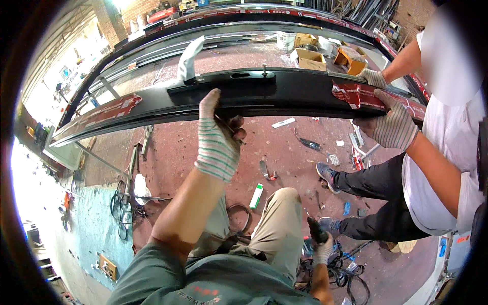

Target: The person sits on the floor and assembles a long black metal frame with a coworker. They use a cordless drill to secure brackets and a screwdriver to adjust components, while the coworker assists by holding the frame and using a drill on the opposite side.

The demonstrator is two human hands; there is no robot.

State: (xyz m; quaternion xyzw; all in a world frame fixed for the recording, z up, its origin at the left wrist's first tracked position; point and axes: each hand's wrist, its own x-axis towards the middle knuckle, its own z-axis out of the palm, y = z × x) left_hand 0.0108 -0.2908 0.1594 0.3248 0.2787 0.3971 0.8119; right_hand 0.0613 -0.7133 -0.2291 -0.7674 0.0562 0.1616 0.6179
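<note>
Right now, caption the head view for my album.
Left hand grips a black bar; right hand holds a dark tool.

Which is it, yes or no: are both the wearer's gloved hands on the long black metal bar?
No: the left hand is at the bar, but the right hand is below it, holding a dark tool.

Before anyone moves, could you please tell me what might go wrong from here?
The tangled cables on the floor below the right hand might snag the dark tool it holds. The upright metal pin on the black bar could catch on something. If the bar shifts in the co-worker's hands, the left hand at its near edge might get pinched.
</note>
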